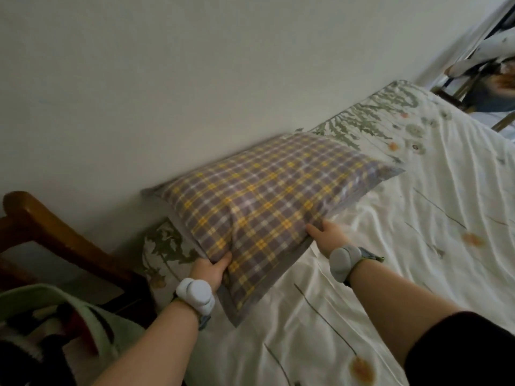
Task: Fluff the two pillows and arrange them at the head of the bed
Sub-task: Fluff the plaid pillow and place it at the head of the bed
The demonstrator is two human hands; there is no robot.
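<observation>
A plaid pillow (262,201) in grey, yellow and white lies against the wall at the head of the bed. My left hand (210,270) grips its near left corner, thumb on top. My right hand (327,236) holds the pillow's near edge further right, fingers pressed into the fabric. Both wrists carry pale bands. Under the plaid pillow a floral-printed pillow or cover (167,246) shows at the left, and more floral fabric (376,110) shows along the wall beyond it. I cannot tell which of these is the second pillow.
The bed sheet (418,246) is white with orange flowers and is creased. A wooden chair frame (55,235) stands left of the bed, with a green bag (55,310) in front of it. Furniture and clutter (479,79) stand at the far right corner.
</observation>
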